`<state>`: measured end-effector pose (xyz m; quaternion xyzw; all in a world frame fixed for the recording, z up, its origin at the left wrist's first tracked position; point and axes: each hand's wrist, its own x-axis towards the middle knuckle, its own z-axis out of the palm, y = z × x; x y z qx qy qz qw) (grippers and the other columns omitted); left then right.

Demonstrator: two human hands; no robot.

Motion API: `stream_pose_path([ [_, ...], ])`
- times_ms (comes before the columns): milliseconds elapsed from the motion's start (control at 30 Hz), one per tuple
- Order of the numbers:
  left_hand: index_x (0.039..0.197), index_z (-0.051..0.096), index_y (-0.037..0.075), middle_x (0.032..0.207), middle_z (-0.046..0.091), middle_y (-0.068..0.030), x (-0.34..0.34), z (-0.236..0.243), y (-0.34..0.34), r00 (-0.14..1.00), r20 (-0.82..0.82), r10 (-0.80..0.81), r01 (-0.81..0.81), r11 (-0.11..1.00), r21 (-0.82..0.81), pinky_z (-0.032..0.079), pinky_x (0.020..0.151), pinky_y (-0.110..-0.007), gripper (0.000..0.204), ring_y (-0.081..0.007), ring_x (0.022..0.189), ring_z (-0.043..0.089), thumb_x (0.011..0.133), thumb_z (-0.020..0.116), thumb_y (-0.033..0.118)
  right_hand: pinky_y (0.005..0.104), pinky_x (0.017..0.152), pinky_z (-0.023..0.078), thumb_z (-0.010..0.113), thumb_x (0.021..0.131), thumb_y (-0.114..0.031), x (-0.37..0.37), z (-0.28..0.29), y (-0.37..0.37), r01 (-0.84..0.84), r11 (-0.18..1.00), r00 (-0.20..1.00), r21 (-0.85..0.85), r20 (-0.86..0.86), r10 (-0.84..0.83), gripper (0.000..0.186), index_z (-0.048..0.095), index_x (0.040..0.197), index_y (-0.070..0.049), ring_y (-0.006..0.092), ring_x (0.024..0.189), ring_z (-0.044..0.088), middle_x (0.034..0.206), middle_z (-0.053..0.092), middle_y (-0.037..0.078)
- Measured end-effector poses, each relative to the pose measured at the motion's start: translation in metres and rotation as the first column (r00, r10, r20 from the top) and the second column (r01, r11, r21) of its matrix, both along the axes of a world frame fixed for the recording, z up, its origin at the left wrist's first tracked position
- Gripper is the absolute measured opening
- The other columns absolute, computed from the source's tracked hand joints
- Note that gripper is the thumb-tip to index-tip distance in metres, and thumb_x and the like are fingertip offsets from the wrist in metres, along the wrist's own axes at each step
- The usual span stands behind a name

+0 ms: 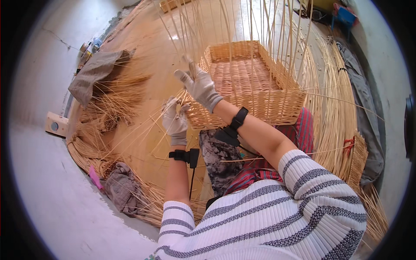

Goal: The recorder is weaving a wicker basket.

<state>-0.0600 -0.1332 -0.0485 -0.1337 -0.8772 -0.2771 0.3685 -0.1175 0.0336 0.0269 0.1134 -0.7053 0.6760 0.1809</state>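
Observation:
A rectangular woven wicker basket (255, 106) rests on my lap, with long upright stakes (284, 39) standing from its sides. My left hand (174, 118), in a pale work glove, is at the basket's near left corner, fingers closed around a thin wicker strand. Across the basket's left side reaches my right hand (200, 86), gloved too. Its thumb and fingers are apart beside the left stakes, slightly blurred, and no strand shows clearly in them. Loose wicker ends (156, 123) stick out to the left of the corner.
Bundles of wicker (119, 93) lie on the floor at left, partly under a grey cloth (95, 73). Long strands (333, 99) spread along the right, by a dark cloth (359, 99). A crumpled cloth (123, 186) lies lower left. A blue stool (344, 17) stands far right.

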Motion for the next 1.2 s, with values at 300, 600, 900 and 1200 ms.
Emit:
stream_pose_path([
  [300, 0.112, 0.064, 0.005, 0.108, 0.066, -0.0094, -0.001, 0.017, 0.002, 0.998, -0.037, -0.053, 0.045, 0.980, -0.192, 0.049, 0.104, -0.043, 0.049, -0.0312, 0.109, 0.062, 0.079, 0.088, 0.031, 0.0211, 0.058, 0.043, 0.054, 0.109, -0.022, 0.038, -0.001, 0.017, -0.342, 0.790, 0.939, -0.509, -0.153, 0.308, 0.027, 0.064, 0.126, -0.003, 0.0033, 0.066, 0.049, 0.098, 0.067, 0.001],
  [600, 0.112, 0.062, 0.005, 0.123, 0.058, -0.0142, 0.034, -0.007, 0.025, 1.000, -0.031, -0.007, 0.013, 0.974, 0.226, 0.050, 0.094, -0.040, 0.043, -0.0291, 0.105, 0.062, 0.081, 0.088, 0.020, 0.0262, 0.062, 0.047, 0.045, 0.111, -0.040, 0.094, -0.038, 0.058, -0.354, 0.789, 0.911, -0.502, 0.006, 0.413, 0.043, 0.066, 0.116, -0.003, 0.0060, 0.057, 0.039, 0.064, 0.042, -0.006],
  [900, 0.143, 0.058, 0.021, 0.125, 0.065, -0.0082, 0.051, 0.053, 0.087, 0.871, 0.356, -0.337, 0.226, 0.921, 0.318, 0.053, 0.063, -0.030, 0.056, -0.0161, 0.076, 0.065, 0.093, 0.059, -0.004, 0.0316, 0.081, 0.059, 0.052, 0.110, -0.029, 0.150, -0.066, 0.132, 0.068, 0.891, 0.872, -0.450, 0.460, 0.166, 0.030, 0.069, 0.114, -0.005, 0.0175, 0.103, 0.070, 0.115, 0.073, 0.009],
  [1200, 0.135, 0.065, 0.021, 0.086, 0.065, 0.0018, 0.017, 0.056, 0.098, 0.548, 0.668, -0.504, -0.029, 0.786, 0.617, 0.041, 0.043, -0.024, 0.032, -0.0048, 0.047, 0.043, 0.104, 0.059, 0.014, 0.0387, 0.088, 0.058, 0.059, 0.096, 0.000, 0.048, 0.028, 0.094, 0.437, 0.703, 0.869, 0.561, -0.466, -0.168, 0.040, 0.060, 0.135, -0.010, 0.0288, 0.104, 0.073, 0.128, 0.066, 0.026],
])
